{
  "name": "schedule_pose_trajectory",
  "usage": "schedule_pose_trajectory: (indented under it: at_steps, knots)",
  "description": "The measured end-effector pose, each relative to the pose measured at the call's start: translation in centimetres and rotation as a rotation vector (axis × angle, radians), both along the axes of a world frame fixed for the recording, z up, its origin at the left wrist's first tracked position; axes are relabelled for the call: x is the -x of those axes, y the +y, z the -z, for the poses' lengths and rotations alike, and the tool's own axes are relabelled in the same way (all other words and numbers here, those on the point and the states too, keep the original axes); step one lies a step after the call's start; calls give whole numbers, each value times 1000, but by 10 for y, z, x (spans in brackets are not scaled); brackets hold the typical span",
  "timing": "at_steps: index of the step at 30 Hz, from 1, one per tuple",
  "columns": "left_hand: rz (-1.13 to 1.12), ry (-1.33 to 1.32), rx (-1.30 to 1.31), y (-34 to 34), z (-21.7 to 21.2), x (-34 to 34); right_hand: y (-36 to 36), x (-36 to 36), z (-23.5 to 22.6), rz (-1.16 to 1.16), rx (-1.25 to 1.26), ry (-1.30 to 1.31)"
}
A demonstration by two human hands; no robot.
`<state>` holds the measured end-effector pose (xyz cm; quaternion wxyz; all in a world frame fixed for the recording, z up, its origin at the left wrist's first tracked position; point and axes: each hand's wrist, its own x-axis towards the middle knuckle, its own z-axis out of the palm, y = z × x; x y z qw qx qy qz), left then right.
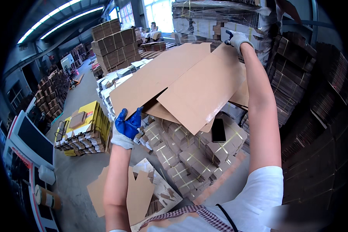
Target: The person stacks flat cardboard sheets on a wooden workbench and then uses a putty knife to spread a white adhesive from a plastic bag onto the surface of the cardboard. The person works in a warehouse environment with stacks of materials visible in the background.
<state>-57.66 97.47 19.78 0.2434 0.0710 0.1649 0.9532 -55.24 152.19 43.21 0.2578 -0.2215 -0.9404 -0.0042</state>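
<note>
The flat carton (pixel 181 83) is up in the air between both gloved hands — lifted clear of the strapped bundles (pixel 189 149) below it, not yet laid down or folded into shape. The left hand (pixel 127 127) clenches its near lower corner, blue fingers curled over the edge. The right hand (pixel 237 40) is stretched out to the far upper corner and seems to pinch the board there, though the fingertips are partly hidden behind it. One flap hangs loose over the middle, so the sheet looks half-opened at most; by my reading the lift is done, and any opening and setting down are left.

Around it:
- A black phone (pixel 218 130) lies on top of the bundles, right under the carton's lower edge — the nearest thing to be knocked.
- Loose cardboard offcuts (pixel 137 193) lie on the floor by the left forearm.
- A low pallet of yellow-edged flats (pixel 83 133) stands well to the left.
- A tall wrapped stack (pixel 216 19) rises just behind the right hand, with dark stacks (pixel 297 85) close along the right side, leaving little room to swing the sheet that way.
- More stacked brown cartons (pixel 116 44) stand farther back.
</note>
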Motion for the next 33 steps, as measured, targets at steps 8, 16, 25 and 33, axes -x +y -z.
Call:
schedule_pose_trajectory:
  at_steps: [8, 16, 25, 33]
  knots:
    - [-18, -92, -136, 87, 11, 16, -26, -64, 54, -335, 69, 383]
    - [108, -12, 615, 121, -19, -11, -101, -192, 135, -513, 172, 503]
    - [463, 320, 947, 76, -46, -43, -157, -261, 213, -585, 747, 864]
    - [512, 504, 693, 22, 7, -63, -230, -249, 299, -516, 719, 774]
